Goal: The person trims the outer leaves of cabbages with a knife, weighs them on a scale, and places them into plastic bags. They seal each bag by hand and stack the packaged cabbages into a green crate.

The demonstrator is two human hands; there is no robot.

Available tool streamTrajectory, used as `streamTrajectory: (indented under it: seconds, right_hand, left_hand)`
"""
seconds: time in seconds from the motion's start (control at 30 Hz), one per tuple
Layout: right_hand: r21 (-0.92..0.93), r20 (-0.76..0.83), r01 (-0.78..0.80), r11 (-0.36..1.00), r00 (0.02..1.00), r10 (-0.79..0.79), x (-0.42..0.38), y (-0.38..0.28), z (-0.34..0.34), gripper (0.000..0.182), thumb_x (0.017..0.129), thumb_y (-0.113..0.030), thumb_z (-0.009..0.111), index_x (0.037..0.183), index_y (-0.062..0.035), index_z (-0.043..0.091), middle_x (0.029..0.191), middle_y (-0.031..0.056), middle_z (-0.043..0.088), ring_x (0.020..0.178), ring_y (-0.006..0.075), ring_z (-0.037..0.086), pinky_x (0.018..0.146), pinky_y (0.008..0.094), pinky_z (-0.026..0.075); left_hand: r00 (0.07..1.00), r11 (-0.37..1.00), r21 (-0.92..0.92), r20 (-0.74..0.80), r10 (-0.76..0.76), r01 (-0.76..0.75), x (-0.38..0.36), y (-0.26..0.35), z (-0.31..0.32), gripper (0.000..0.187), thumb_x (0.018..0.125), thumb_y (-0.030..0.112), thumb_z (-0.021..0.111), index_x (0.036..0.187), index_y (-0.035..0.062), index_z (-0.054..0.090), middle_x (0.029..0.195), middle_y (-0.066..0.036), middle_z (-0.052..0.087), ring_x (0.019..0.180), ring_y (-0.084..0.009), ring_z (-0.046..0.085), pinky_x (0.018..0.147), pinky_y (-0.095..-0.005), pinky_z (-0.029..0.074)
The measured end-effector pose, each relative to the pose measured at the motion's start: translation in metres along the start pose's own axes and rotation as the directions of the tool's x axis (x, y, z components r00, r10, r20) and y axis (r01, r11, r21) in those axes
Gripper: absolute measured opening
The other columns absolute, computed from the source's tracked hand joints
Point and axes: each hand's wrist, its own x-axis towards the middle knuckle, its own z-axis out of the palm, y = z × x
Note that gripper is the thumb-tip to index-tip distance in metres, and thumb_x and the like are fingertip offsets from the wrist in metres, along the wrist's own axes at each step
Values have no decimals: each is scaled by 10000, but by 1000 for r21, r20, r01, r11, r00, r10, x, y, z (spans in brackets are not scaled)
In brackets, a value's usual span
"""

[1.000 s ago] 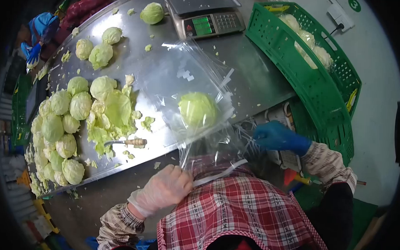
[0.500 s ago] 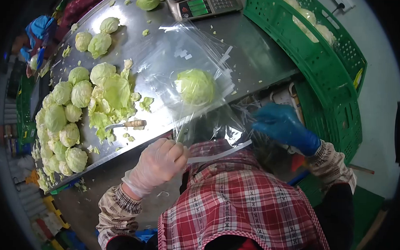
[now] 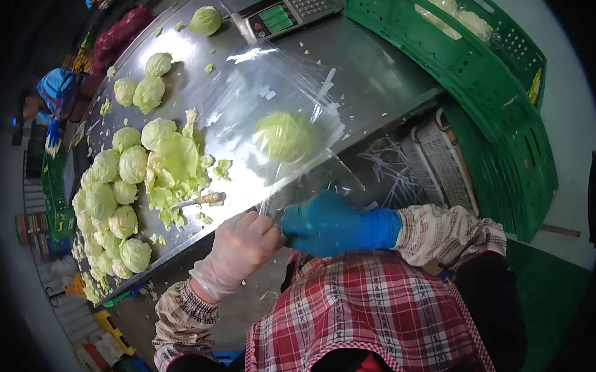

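Observation:
A pale green cabbage [image 3: 283,137] lies inside a clear plastic bag [image 3: 282,179] near the table's front edge. The bag's mouth hangs toward me over the edge. My left hand [image 3: 240,246], in a thin clear glove, is closed on the gathered mouth of the bag. Right beside it, my right hand [image 3: 329,225] in a blue glove has its fingers closed at the same gathered plastic. Its fingertips are partly hidden and slightly blurred. Under and behind the cabbage lie more flat clear bags [image 3: 248,96].
A pile of cabbages [image 3: 100,200], cut leaves [image 3: 177,159] and a wooden-handled knife [image 3: 209,198] lie on the metal table's left. A digital scale [image 3: 287,15] stands at the back. Green crates [image 3: 440,63] stand right, above a pale basket [image 3: 437,158]. A person in blue [image 3: 57,92] is far left.
My right hand has swung left from the bag's far side to meet my left hand. The bag's spread mouth is now gathered together. The view has shifted slightly.

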Motion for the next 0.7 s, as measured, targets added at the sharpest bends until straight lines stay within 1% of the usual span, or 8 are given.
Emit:
streamTrajectory:
  seconds: [0.1,0.13,0.17,0.2,0.23,0.4,0.5,0.7]
  right_hand:
    - [-161,202,228,960,960,-194,-36,0,-6,150,753,-221,584,796,-79,613,737,91,607,676,268,623,528,399,477]
    - [-21,7,297,955,955,-297,-64,18,-2,164,799,-217,556,876,-88,623,762,79,593,680,239,619,517,353,483]
    - [497,216,-208,842,970,112,-117,52,16,246,856,-206,518,1039,-68,606,796,97,601,677,220,615,533,317,496]
    - [-101,570,-254,962,778,266,-145,54,-39,320,895,-197,487,1178,-62,548,876,107,608,719,192,614,599,288,509]
    - [-200,555,-745,637,449,700,-218,79,-30,351,887,-186,505,1219,-73,520,958,108,607,774,201,614,655,270,505]
    - [-484,419,-379,789,691,589,-300,148,-19,561,778,-328,671,1249,-84,488,1030,140,595,891,253,606,772,345,493]
    - [92,-216,-446,890,864,455,-152,153,1,751,662,-218,766,1323,-119,423,1204,151,506,1049,308,546,900,370,444]
    - [400,-375,-60,915,900,223,-60,165,44,297,797,-80,667,1090,-89,619,1179,115,566,1074,270,562,902,354,456]
  left_hand:
    - [999,999,34,32,-7,6,3,0,-1,156,645,123,682,684,97,534,634,-33,443,574,-184,502,488,-303,420]
    - [999,999,36,32,3,-4,3,0,-4,156,645,123,682,684,97,534,634,-33,443,574,-184,502,488,-303,420]
    - [999,999,28,35,23,-24,3,-1,-9,194,637,156,716,744,89,570,686,-34,500,593,-188,529,499,-310,432]
    - [999,999,21,36,41,-42,2,-2,-12,252,629,190,750,805,81,606,738,-35,558,613,-191,557,510,-318,443]
    - [999,999,26,25,43,-44,0,-1,-12,252,629,190,750,805,81,606,738,-35,558,613,-191,557,510,-318,443]
    - [1000,997,73,1,9,-9,-14,-25,-28,641,625,226,782,1165,17,507,1182,-142,515,967,-273,553,781,-383,465]
    - [980,979,53,-1,-199,199,6,-56,-19,840,613,311,791,1289,25,382,1365,-201,369,1201,-351,417,977,-460,363]
    - [970,992,-42,206,129,-123,34,-66,27,497,724,198,703,1170,41,551,1261,-186,510,1152,-323,500,961,-395,409]
